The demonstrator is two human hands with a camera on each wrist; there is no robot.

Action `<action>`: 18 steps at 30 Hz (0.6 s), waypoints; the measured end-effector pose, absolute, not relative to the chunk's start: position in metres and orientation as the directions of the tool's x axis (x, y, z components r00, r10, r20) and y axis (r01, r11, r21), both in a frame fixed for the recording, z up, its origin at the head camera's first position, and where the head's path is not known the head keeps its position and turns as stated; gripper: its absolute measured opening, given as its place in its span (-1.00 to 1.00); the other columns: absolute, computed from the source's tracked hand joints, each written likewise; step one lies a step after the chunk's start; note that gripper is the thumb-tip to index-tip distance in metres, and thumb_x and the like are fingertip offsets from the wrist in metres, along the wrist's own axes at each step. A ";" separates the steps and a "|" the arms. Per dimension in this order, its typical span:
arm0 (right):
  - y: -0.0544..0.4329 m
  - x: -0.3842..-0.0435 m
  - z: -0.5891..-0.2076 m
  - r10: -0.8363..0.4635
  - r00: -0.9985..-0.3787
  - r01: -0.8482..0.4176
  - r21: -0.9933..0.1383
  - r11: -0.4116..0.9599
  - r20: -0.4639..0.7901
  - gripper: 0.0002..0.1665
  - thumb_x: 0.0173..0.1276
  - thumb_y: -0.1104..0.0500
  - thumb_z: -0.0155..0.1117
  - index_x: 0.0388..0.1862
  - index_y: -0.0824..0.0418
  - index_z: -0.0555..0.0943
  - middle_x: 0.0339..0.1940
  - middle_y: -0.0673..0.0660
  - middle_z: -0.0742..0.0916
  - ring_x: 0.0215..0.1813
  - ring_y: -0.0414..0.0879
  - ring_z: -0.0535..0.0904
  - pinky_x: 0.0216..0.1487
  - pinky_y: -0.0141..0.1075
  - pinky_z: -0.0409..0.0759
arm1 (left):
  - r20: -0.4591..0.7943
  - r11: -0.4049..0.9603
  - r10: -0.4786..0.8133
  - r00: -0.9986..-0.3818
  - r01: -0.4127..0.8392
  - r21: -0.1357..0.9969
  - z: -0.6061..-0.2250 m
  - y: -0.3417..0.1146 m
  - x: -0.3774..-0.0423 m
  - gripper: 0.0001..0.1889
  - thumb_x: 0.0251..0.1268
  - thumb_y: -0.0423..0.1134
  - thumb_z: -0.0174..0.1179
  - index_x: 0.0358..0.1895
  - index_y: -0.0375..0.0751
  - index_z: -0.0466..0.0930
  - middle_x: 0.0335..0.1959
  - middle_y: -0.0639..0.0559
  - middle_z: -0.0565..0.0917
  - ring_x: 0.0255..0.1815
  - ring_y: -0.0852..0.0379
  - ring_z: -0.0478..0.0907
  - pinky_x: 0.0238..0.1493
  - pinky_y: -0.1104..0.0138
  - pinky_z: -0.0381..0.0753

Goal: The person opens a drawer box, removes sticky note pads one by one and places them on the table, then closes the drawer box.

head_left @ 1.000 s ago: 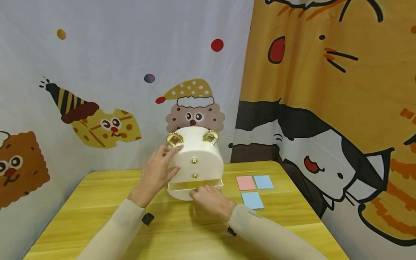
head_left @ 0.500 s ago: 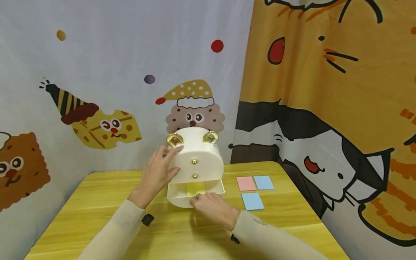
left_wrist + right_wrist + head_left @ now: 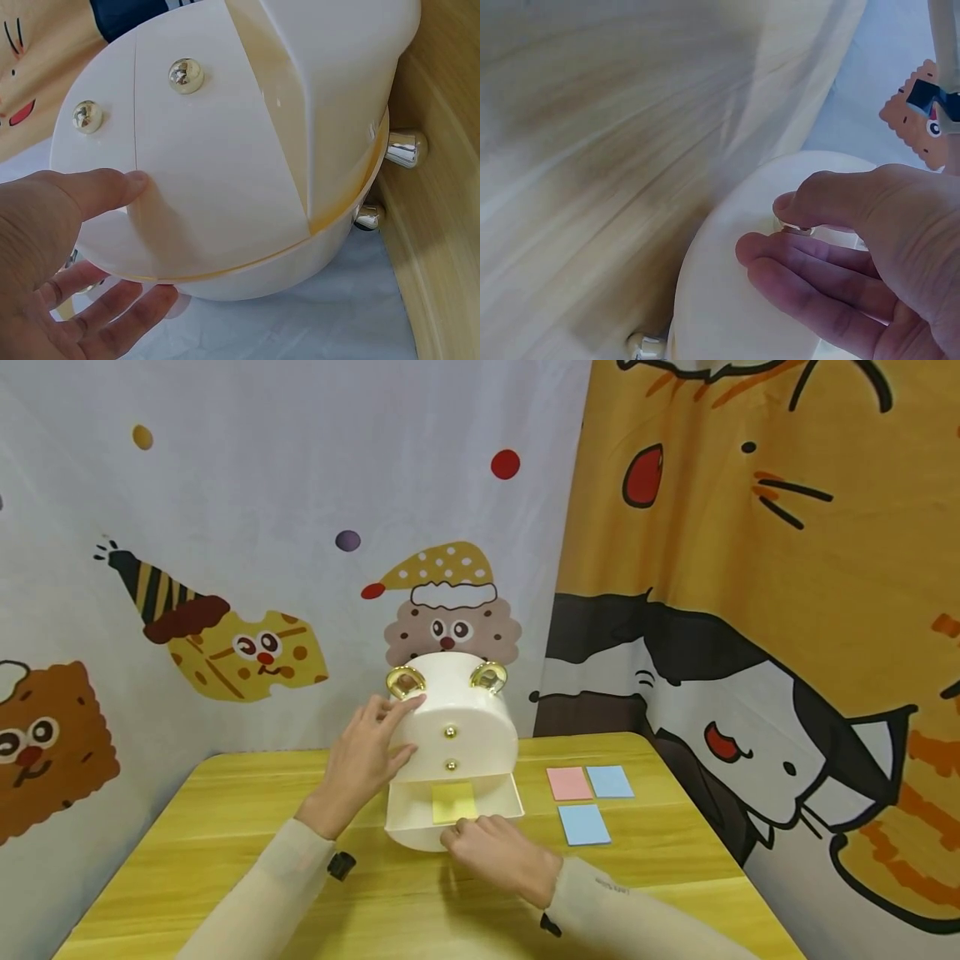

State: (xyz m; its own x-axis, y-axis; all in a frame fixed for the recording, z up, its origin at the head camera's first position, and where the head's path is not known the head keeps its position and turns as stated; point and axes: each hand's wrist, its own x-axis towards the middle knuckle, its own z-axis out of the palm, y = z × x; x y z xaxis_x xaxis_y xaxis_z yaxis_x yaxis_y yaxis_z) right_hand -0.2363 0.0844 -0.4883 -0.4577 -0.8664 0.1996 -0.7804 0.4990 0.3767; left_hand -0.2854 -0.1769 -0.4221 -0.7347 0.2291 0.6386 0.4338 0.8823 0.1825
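A white rounded mini drawer cabinet with gold ring ears and gold knobs stands on the table, its bottom drawer pulled well out. Inside that drawer lies a yellow sticky note pad. My left hand grips the cabinet's left side; in the left wrist view the thumb presses the front while the other fingers go round the side. With thumb and fingertips, my right hand pinches the bottom drawer's gold knob, mostly covered by the fingers in the right wrist view.
Right of the cabinet, a pink note pad and a blue note pad lie side by side, with another blue pad in front. The wood-grain table backs onto a cartoon-printed curtain.
The right hand has drawn the bottom drawer out toward the person, bringing the yellow pad inside into view. My left hand has stayed on the cabinet's side.
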 end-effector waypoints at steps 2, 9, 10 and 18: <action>0.086 -0.234 -0.488 -0.870 -0.452 -0.781 0.383 0.493 0.198 -0.95 0.67 0.20 0.53 -0.04 0.03 0.84 -0.23 -0.04 0.88 -0.34 -0.23 0.77 -0.42 -0.42 0.70 | 0.642 0.881 0.229 -0.732 0.436 0.182 -0.422 -0.177 -0.285 -0.07 0.35 -0.16 0.77 0.75 0.23 0.54 0.29 -0.23 0.64 0.17 -0.26 0.72 -0.33 0.09 0.76; 0.089 -0.226 -0.486 -0.872 -0.442 -0.777 0.396 0.490 0.212 -0.93 0.67 0.17 0.52 -0.11 0.00 0.79 -0.27 -0.07 0.84 -0.37 -0.22 0.75 -0.49 -0.39 0.62 | 0.650 0.881 0.234 -0.723 0.441 0.174 -0.421 -0.177 -0.286 -0.07 0.34 -0.17 0.77 0.75 0.22 0.53 0.29 -0.24 0.65 0.14 -0.26 0.72 -0.34 0.08 0.75; 0.090 -0.225 -0.485 -0.872 -0.441 -0.776 0.397 0.490 0.214 -0.92 0.67 0.16 0.51 -0.12 0.00 0.79 -0.27 -0.07 0.84 -0.37 -0.22 0.75 -0.49 -0.38 0.62 | 0.650 0.881 0.234 -0.723 0.440 0.173 -0.421 -0.177 -0.286 -0.07 0.34 -0.17 0.77 0.75 0.22 0.53 0.29 -0.24 0.65 0.14 -0.26 0.72 -0.35 0.08 0.75; 0.094 -0.217 -0.483 -0.873 -0.460 -0.786 0.381 0.486 0.165 -0.95 0.65 0.16 0.52 -0.06 -0.02 0.79 -0.24 -0.08 0.84 -0.35 -0.22 0.76 -0.47 -0.36 0.62 | 0.639 0.884 0.234 -0.733 0.434 0.173 -0.421 -0.177 -0.284 -0.07 0.34 -0.17 0.77 0.75 0.21 0.54 0.27 -0.24 0.65 0.13 -0.24 0.72 -0.39 0.16 0.69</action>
State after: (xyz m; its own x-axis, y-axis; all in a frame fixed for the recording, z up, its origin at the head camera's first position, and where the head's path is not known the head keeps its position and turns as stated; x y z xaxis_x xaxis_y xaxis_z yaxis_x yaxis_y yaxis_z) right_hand -0.2165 0.0941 -0.4828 -0.4597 -0.8726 0.1652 -0.7865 0.4864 0.3806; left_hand -0.2839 -0.1766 -0.4212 -0.7325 0.2341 0.6393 0.4338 0.8842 0.1733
